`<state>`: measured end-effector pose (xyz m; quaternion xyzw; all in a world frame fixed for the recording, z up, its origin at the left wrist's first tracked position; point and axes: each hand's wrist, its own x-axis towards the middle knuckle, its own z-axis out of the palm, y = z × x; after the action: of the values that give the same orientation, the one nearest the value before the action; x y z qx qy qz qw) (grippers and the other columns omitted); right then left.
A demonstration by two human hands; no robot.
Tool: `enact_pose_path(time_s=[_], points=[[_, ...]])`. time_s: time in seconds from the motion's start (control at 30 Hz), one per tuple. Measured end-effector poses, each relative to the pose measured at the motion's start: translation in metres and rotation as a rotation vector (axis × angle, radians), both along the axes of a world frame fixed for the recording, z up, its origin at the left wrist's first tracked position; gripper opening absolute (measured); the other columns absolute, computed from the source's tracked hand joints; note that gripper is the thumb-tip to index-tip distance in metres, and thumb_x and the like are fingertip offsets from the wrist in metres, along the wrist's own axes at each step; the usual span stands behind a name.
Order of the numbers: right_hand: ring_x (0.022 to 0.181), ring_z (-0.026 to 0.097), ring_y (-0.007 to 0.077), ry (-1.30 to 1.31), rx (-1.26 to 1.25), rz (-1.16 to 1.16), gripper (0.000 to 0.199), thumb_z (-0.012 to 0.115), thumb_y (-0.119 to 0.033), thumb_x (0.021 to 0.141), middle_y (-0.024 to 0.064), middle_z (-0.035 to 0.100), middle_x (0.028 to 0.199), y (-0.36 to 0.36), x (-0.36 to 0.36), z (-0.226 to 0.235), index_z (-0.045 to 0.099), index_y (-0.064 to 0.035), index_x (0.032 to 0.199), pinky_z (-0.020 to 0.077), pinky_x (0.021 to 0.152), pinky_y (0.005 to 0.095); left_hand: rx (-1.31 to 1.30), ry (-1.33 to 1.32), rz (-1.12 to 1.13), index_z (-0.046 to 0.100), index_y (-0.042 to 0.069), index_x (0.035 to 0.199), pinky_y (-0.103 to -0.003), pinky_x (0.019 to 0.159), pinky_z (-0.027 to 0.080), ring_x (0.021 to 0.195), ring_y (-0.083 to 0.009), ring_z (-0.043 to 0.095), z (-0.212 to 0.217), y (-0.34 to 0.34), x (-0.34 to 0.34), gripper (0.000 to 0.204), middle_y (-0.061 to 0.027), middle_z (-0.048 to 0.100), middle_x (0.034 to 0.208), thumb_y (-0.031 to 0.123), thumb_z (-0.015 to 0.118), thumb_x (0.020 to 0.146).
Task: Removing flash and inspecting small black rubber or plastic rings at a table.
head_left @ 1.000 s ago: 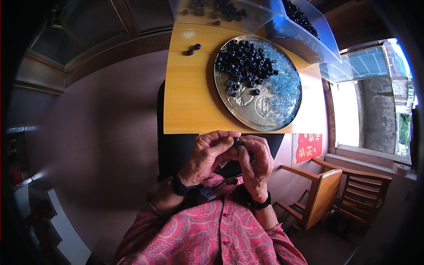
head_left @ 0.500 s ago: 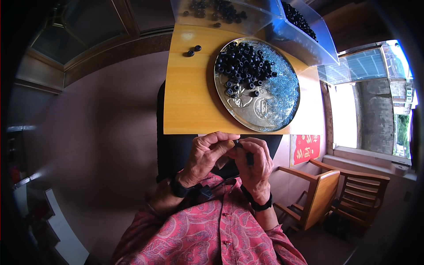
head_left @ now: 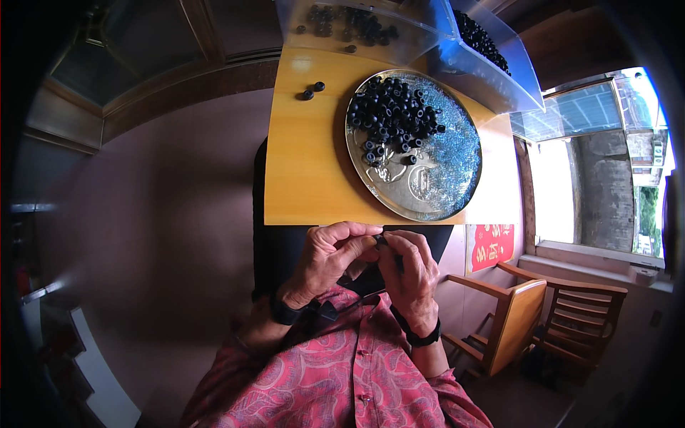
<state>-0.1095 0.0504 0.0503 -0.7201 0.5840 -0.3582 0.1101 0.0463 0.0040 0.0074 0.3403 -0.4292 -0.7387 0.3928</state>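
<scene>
My left hand point(head_left: 330, 258) and my right hand point(head_left: 412, 274) meet fingertip to fingertip just below the near edge of the yellow wooden table point(head_left: 303, 167). Between them they pinch a small dark ring-shaped piece point(head_left: 382, 241), mostly hidden by the fingers. Beyond the hands, a round silver tray point(head_left: 457, 153) holds a heap of several small black rings point(head_left: 391, 114) on its far half. Two loose black rings point(head_left: 312, 90) lie on the table left of the tray.
Two clear plastic bins point(head_left: 399, 36) with more black rings stand at the table's far edge. A wooden chair point(head_left: 524, 321) is at the right, near a bright window point(head_left: 592, 164). A red paper sign point(head_left: 491, 246) hangs below the table's right side.
Both hands have stayed together by the table's edge, with the fingers shifting slightly around the small piece. The tray and rings have not moved.
</scene>
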Motion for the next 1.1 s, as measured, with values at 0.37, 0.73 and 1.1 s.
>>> enact_pose_path(time_s=[0.37, 0.73, 1.1], points=[[0.075, 0.067, 0.0259, -0.132, 0.084, -0.136, 0.026, 0.069, 0.003, 0.081, 0.0129, 0.065, 0.089, 0.003, 0.0, 0.002, 0.067, -0.004, 0.106, 0.0546, 0.064, 0.0334, 0.176, 0.105, -0.105, 0.063, -0.002, 0.114, -0.027, 0.078, 0.058, 0.087, -0.013, 0.068, 0.002, 0.001, -0.005, 0.019, -0.008, 0.068, 0.097, 0.007, 0.057, 0.098], [0.077, 0.064, 0.0138, -0.528, 0.192, -0.053, 0.031, 0.065, 0.009, 0.085, 0.0078, 0.063, 0.086, 0.007, -0.008, -0.01, 0.067, -0.0028, 0.113, 0.0506, 0.066, 0.0247, 0.154, 0.081, -0.115, 0.064, -0.003, 0.111, -0.026, 0.074, 0.058, 0.079, -0.0139, 0.069, -0.001, 0.001, -0.003, 0.018, -0.0084, 0.069, 0.092, 0.008, 0.058, 0.097], [0.076, 0.062, 0.0108, -0.635, 0.253, -0.04, 0.02, 0.065, 0.007, 0.087, 0.0055, 0.06, 0.087, 0.003, -0.011, -0.015, 0.068, 0.0006, 0.106, 0.0501, 0.067, 0.0227, 0.245, 0.168, -0.108, 0.065, 0.004, 0.111, -0.018, 0.055, 0.049, 0.069, -0.0062, 0.067, -0.007, 0.0, -0.006, 0.021, -0.0033, 0.071, 0.086, 0.019, 0.06, 0.098]])
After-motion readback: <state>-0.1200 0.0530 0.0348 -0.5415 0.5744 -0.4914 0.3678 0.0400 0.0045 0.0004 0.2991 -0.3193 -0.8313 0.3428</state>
